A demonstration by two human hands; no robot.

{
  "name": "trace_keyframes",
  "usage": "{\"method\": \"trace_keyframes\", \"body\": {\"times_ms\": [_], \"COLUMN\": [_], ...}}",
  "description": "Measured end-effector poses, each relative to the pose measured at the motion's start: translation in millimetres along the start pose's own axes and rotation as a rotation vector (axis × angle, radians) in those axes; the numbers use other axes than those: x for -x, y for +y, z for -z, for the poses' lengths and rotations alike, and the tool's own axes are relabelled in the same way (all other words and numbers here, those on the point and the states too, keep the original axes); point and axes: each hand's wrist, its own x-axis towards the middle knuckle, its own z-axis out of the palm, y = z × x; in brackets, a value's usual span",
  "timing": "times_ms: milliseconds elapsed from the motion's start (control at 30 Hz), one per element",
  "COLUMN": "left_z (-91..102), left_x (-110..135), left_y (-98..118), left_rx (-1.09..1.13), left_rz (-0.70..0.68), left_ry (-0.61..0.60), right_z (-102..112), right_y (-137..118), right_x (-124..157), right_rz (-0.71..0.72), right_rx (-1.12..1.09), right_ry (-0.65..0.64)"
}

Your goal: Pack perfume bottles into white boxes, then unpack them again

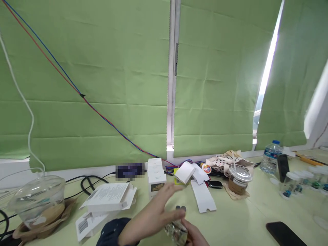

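My left hand (160,212) reaches in from the lower left, with fingers stretched out and the thumb apart from them. Its thumb lies just above a shiny gold-silver object (177,232) at the bottom edge; whether they touch, I cannot tell. My right hand (194,235), partly cut off by the frame, is closed on that object, whose exact kind is unclear. Two small dark grey discs (181,208) show on the table just beyond my left thumb. Past my left fingertips stands a row of small white boxes (156,176).
Opened white cartons (107,196) lie at left, beside a clear plastic bowl (38,201). White card pieces (203,196), a smartwatch (215,184) and a lidded drink cup (238,179) sit right of centre. Farther right are a phone (284,234), a water bottle (272,157) and several small jars (289,186).
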Motion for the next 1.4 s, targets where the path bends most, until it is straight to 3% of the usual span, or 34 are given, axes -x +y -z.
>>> {"method": "trace_keyframes", "body": {"times_ms": [67,133,333,467,600,767,1000,1267,1400], "left_z": [-0.6,-3.7,-14.2,-10.3,-4.0,2.3,1.7,-2.9,2.6], "left_x": [16.1,23.5,16.4,17.4,19.8,20.0,22.8,21.7,21.3], "left_y": [-2.0,-4.9,-19.9,-34.1,-53.7,-65.6,-69.0,-70.5,-75.2], "left_rx": [0.017,0.009,-0.134,-0.235,-0.219,-0.177,-0.073,0.026,0.071], "left_rz": [-0.019,-0.041,0.019,0.095,0.146,0.150,0.148,0.144,0.171], "left_ry": [-0.155,-0.234,-0.128,-0.123,-0.111,-0.136,-0.166,-0.186,-0.259], "right_z": [-2.6,-2.5,9.7,15.5,14.9,15.4,15.6,21.8,21.4], "right_y": [-0.3,0.2,-3.0,1.1,13.0,17.8,14.8,6.1,-1.9], "right_x": [-2.3,-2.9,-2.9,-8.2,-17.0,-17.2,-12.4,-15.8,-11.5], "right_rz": [-0.018,-0.002,0.128,0.223,0.142,0.178,0.293,0.516,0.602], "right_rx": [-0.026,-0.033,0.269,0.413,0.304,0.315,0.340,0.572,0.719], "right_ry": [-0.006,-0.006,-0.148,-0.162,-0.185,-0.292,-0.228,-0.195,-0.152]}}
